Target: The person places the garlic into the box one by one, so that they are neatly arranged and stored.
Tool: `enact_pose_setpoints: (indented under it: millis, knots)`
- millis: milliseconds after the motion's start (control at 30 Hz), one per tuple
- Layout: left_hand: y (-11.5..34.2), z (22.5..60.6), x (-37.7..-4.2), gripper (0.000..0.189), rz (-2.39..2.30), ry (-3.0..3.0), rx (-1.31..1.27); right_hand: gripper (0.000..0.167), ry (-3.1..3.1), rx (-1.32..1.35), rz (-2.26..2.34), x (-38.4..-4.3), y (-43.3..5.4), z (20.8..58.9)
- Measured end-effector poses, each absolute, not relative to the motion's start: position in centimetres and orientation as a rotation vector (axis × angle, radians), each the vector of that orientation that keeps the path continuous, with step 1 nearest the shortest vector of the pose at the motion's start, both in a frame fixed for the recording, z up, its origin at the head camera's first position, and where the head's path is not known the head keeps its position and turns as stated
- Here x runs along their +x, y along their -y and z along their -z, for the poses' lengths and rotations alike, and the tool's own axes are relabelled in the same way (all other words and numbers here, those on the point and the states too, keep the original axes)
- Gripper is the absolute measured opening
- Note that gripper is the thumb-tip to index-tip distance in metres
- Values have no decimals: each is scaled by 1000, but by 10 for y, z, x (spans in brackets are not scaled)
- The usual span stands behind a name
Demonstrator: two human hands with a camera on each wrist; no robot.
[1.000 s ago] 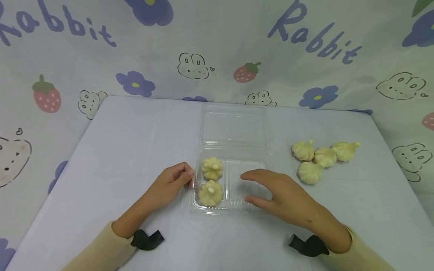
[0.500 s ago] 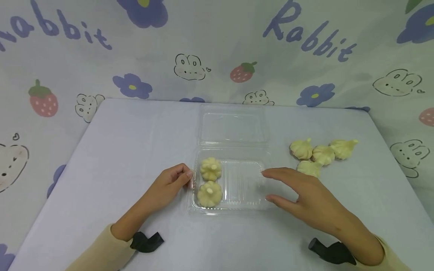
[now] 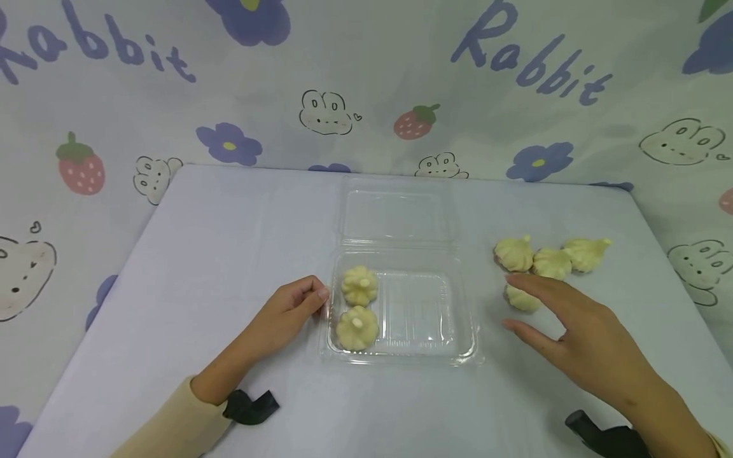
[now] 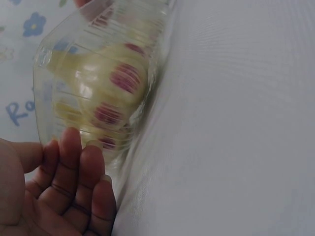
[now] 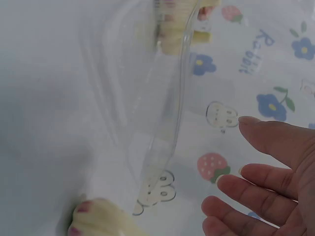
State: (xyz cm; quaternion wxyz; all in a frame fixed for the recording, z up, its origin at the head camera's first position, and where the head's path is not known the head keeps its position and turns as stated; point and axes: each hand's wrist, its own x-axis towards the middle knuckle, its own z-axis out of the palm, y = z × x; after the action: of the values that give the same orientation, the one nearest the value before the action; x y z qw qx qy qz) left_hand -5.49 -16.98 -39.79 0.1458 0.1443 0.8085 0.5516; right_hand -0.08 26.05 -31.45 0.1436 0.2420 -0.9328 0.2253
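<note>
A clear plastic clamshell container (image 3: 420, 350) lies with its lid (image 3: 397, 213) folded back. Two garlic bulbs (image 3: 357, 327) stand, stems up, along its left side. At that side my left hand (image 3: 289, 315) pinches the rim between thumb and forefinger, and the left wrist view shows garlic (image 4: 110, 81) through the wall beside the fingertips. My right hand (image 3: 590, 343), thumb and fingers spread apart with nothing between them, is over the table right of the container. It partly hides the nearest loose garlic bulb (image 3: 522, 299). In the right wrist view a garlic bulb (image 5: 101, 219) lies below the fingers.
Several garlic bulbs (image 3: 551, 262) lie clustered at the right of the white-covered table (image 3: 240, 229). Behind the table hangs a cloth (image 3: 366, 63) printed with rabbits, flowers and strawberries. A black strap end (image 3: 252, 407) sticks out at the left wrist.
My right hand has moved right, from above the container to beside the loose garlic, its fingers still spread. The left hand has stayed at the container's left rim.
</note>
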Motion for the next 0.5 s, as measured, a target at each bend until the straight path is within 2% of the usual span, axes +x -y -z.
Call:
enact_pose_setpoints:
  millis: [333,500]
  knots:
    - [170,399,-56,27,-1581,-2330,423,66,2735,558,-491,2,-282,321]
    - [170,399,-56,27,-1586,-2332,427,73,2810,460,-457,1,-291,322]
